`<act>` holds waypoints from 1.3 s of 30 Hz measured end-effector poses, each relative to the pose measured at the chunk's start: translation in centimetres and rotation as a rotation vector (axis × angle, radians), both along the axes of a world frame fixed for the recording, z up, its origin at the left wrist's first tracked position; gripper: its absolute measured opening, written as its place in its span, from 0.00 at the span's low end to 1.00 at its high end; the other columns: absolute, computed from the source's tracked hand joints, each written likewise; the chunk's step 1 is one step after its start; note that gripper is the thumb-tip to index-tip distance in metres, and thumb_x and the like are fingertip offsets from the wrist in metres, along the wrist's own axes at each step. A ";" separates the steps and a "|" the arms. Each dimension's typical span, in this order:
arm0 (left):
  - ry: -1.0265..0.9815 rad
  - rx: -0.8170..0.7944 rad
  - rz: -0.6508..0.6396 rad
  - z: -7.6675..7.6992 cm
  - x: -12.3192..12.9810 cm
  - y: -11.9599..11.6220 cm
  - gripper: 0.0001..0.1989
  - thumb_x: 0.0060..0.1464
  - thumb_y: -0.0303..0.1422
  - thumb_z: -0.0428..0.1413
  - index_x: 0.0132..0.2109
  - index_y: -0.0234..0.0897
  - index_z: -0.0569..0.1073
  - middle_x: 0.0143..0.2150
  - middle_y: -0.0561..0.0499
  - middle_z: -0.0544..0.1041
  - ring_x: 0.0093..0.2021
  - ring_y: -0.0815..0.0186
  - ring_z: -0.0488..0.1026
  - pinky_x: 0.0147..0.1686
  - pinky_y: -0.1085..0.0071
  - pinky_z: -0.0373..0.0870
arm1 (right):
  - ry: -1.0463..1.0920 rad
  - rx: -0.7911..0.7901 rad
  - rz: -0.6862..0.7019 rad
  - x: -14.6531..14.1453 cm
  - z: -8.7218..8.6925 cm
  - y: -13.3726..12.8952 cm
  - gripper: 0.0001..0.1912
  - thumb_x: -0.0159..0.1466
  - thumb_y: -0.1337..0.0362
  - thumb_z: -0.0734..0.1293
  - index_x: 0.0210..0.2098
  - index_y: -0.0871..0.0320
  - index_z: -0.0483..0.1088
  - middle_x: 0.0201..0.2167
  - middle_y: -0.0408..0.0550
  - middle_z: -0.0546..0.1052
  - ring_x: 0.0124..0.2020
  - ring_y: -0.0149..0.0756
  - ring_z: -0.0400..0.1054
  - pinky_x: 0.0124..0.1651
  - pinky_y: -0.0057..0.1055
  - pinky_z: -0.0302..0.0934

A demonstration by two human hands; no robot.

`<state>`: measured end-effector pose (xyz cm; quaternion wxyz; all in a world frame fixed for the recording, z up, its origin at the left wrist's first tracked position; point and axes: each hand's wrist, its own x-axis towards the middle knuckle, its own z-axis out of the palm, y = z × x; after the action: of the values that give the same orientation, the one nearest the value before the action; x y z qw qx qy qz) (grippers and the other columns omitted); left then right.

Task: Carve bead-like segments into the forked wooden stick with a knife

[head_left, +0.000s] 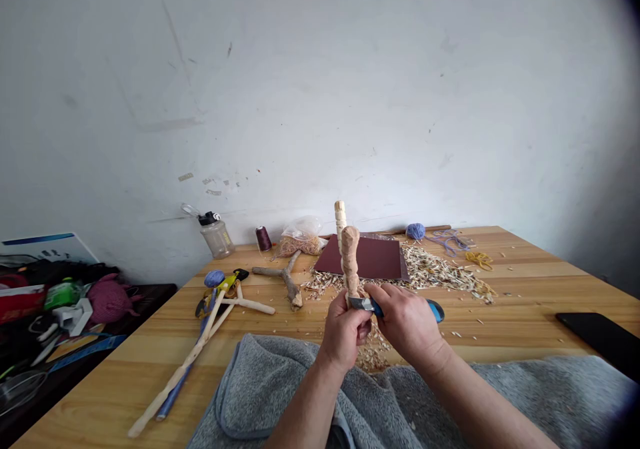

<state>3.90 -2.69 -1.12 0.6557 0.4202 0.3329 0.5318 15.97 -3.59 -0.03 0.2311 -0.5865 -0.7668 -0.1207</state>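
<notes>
- Fingers (340, 322) of the left hand (344, 334) curl shut around the lower end of a carved wooden stick (351, 262), which stands upright above the fist, in front of the body and over the worktop (525, 282).
- Right hand (406, 322) wraps pressed-together fingers around the blue handle of a carving knife (434, 310); its steel blade (363, 304) lies against the stick's lower end, just above the left hand.
- Work in hand judged to be whittling. Any further cut here calls for a firm hold low on the stick, with the edge kept off the left fingers.
- Stick surface: pale, knobbly, with rounded lumps. A paler knobbed piece (341, 219) rises directly behind it; cannot tell whether the two are joined.
- Wood shavings (425, 269) lie in curled heaps on the worktop, around a dark red abrasive sheet (363, 257).
- Grey fleece towel (260, 382) lies across the lap, below the hands.
- Left of the hands: a forked branch (285, 279) and long, thin peeled sticks (185, 362).
- Far edge: a ball of blue yarn (415, 231), a thread spool (263, 238) and a plastic bottle (215, 237).
- Right: a black phone (600, 336).
</notes>
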 end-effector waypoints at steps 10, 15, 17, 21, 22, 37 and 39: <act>-0.054 -0.056 -0.157 1.0 -0.4 -0.7 0.11 0.32 0.25 0.53 0.25 0.38 0.58 0.13 0.63 0.55 0.11 0.80 0.47 0.12 0.78 0.36 | -0.007 0.081 0.095 1.3 0.3 0.4 0.18 0.56 0.73 0.59 0.43 0.52 0.69 0.28 0.42 0.72 0.30 0.30 0.64 0.32 0.26 0.47; -0.062 -0.016 -0.146 0.8 -0.6 -0.3 0.13 0.33 0.27 0.56 0.23 0.38 0.57 0.13 0.62 0.55 0.12 0.79 0.49 0.13 0.78 0.38 | -0.042 0.150 0.229 1.8 0.7 0.3 0.18 0.56 0.73 0.59 0.43 0.53 0.69 0.27 0.42 0.71 0.30 0.30 0.62 0.34 0.27 0.48; -0.051 -0.011 -0.116 0.8 -0.7 0.0 0.14 0.34 0.28 0.57 0.22 0.38 0.56 0.13 0.62 0.55 0.12 0.79 0.49 0.13 0.78 0.38 | -0.060 0.170 0.242 1.6 0.8 0.2 0.18 0.56 0.73 0.59 0.43 0.53 0.69 0.27 0.42 0.71 0.30 0.30 0.61 0.33 0.27 0.47; -0.040 0.000 -0.130 0.8 -1.0 0.2 0.13 0.35 0.29 0.57 0.23 0.38 0.56 0.13 0.62 0.54 0.12 0.79 0.48 0.13 0.78 0.37 | -0.070 0.186 0.222 1.4 0.8 0.1 0.18 0.56 0.74 0.59 0.42 0.53 0.70 0.26 0.42 0.71 0.29 0.30 0.61 0.33 0.27 0.47; -0.041 0.004 -0.134 0.8 -1.0 0.2 0.13 0.35 0.29 0.57 0.23 0.38 0.57 0.12 0.62 0.54 0.12 0.79 0.48 0.13 0.78 0.37 | -0.067 0.188 0.210 1.4 0.8 0.1 0.18 0.56 0.74 0.59 0.42 0.53 0.70 0.26 0.42 0.71 0.29 0.30 0.61 0.33 0.27 0.47; 0.000 -0.007 -0.091 0.4 -0.5 0.0 0.12 0.33 0.27 0.56 0.24 0.38 0.59 0.12 0.63 0.54 0.12 0.79 0.48 0.13 0.77 0.38 | -0.027 0.106 0.097 0.6 0.4 -0.2 0.16 0.57 0.73 0.58 0.41 0.52 0.69 0.27 0.41 0.71 0.28 0.29 0.61 0.31 0.28 0.43; -0.024 -0.001 -0.084 0.4 -0.5 0.0 0.11 0.33 0.26 0.55 0.24 0.38 0.59 0.12 0.63 0.55 0.12 0.78 0.48 0.13 0.77 0.38 | -0.016 0.080 0.078 0.6 0.3 -0.2 0.16 0.57 0.73 0.58 0.42 0.52 0.68 0.29 0.42 0.72 0.28 0.30 0.62 0.30 0.28 0.43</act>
<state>3.40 -2.72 -0.74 0.6815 0.4273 0.3074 0.5085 16.56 -3.76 0.31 0.2527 -0.5454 -0.7855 -0.1469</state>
